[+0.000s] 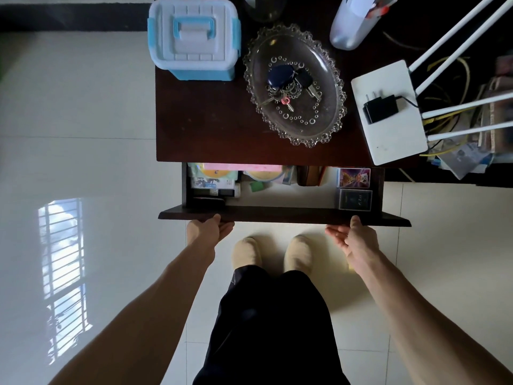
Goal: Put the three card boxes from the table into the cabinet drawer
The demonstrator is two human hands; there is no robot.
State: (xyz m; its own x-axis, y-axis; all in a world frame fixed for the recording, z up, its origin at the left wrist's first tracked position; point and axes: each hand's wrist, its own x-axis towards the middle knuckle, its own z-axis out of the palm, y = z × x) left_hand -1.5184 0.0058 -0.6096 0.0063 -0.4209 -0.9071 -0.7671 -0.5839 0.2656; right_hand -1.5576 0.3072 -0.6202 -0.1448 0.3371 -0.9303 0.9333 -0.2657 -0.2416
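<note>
The dark wooden cabinet drawer (283, 215) stands partly pulled out below the table top. At its right end lie two card boxes: a purple patterned one (354, 177) behind and a dark grey one (355, 200) in front. A third card box is not visible. My left hand (211, 227) touches the drawer front near its left end, thumb on the top edge and fingers underneath. Near the right end, my right hand (351, 236) rests its thumb against the front, palm up, fingers spread.
On the dark table (205, 120) stand a white and blue lidded box (194, 37), a glass dish (255, 68) with keys (288, 84), a white router (388, 112) with a black adapter, and a bottle (352, 23). The drawer's left part holds papers and small items. My feet are below the drawer.
</note>
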